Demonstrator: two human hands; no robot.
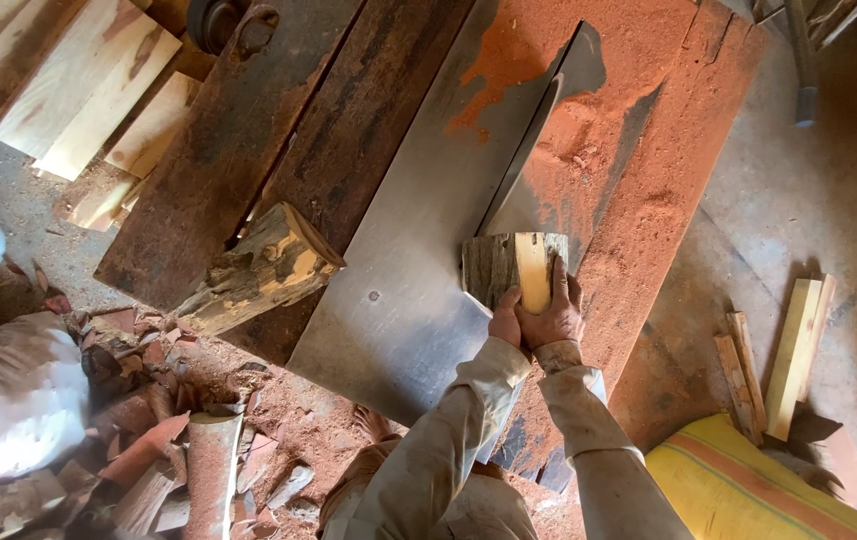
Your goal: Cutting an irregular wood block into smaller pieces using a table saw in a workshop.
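Both my hands press on a short wood block with grey bark and a pale cut face. It rests on the metal table of a saw. My left hand holds the block's near left edge. My right hand lies over its near right side, fingers up the pale face. The round saw blade stands just beyond the block, in line with it. Red sawdust covers the table right of the blade.
A bark-covered log piece lies on the dark wooden bench left of the table. Pale planks are stacked at top left. Bark scraps pile on the floor at lower left. Wood strips and a yellow sack lie at right.
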